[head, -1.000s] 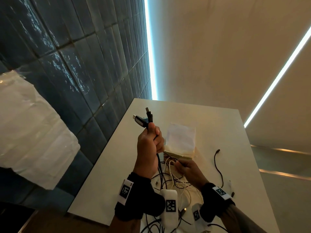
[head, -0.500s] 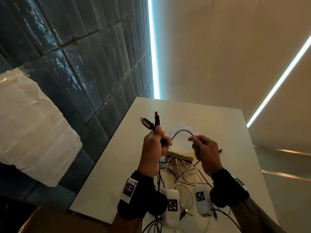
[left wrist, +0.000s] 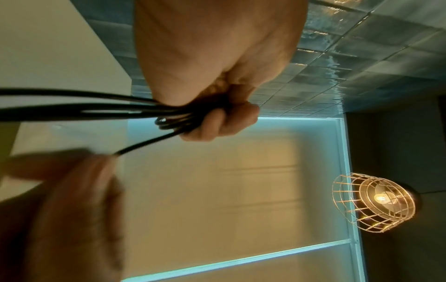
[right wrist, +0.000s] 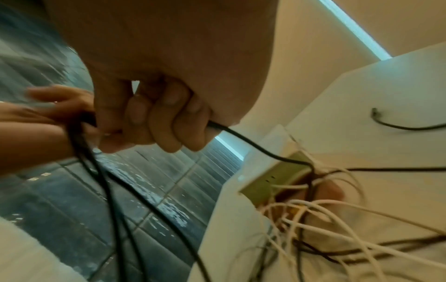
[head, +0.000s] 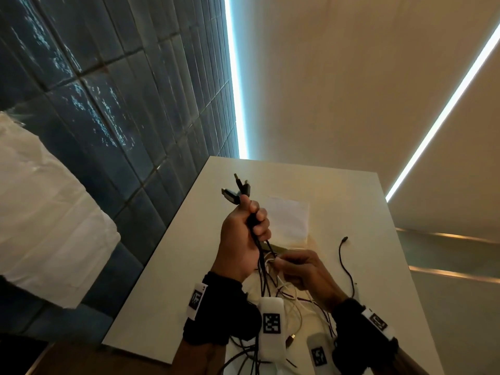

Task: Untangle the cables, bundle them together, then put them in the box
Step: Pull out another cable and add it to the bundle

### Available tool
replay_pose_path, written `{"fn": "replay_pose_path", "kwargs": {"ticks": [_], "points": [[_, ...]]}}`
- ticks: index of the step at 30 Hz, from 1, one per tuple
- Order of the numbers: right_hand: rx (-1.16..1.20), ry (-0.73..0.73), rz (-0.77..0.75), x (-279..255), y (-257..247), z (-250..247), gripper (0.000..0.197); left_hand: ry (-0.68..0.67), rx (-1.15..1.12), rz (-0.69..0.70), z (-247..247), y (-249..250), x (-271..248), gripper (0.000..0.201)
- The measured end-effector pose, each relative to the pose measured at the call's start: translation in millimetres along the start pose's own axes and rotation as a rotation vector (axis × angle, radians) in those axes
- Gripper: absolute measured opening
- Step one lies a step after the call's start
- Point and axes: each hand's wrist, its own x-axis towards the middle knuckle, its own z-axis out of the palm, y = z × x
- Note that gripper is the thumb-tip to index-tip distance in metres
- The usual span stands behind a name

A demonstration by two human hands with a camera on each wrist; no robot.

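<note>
Left hand (head: 239,239) fingers grip the gathered black cables (head: 261,255); right hand (head: 303,272) fingers clasp one black cable: draw it slowly, keeping white cables (right wrist: 325,215) from snagging

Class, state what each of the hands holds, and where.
Left hand grips black cables just below their plugs; right hand grips one thin black cable mid-length.

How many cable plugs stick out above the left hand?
3. All fan out above the left hand: the flat plug points left, the thin plug stands in the middle, the third plug is on the right. Others may be hidden inside the fist.
</note>
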Motion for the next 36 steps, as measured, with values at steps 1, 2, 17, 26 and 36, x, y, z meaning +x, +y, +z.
{"fn": "replay_pose_path", "kwargs": {"ticks": [1, 2, 17, 26, 36], "points": [[0.001, -0.003, 0.012, 0, 7, -2, 0.028, -0.026, 0.028, 0.018, 0, 1, 0, 0.036], [-0.001, 0.000, 0.014, 1, 13, -4, 0.031, -0.052, 0.066, 0.027, 0, 0, -1, 0.036], [-0.426, 0.248, 0.031, 45, 115, -40, 0.029, -0.102, 0.269, 0.099, 1, 7, -8, 0.037], [-0.097, 0.507, 0.144, 53, 67, -34, 0.025, 0.055, 0.338, 0.053, -11, 7, -1, 0.040], [0.158, 0.156, -0.181, 25, -35, 7, 0.020, 0.266, 0.382, -0.038, -11, -8, 3, 0.039]]}}
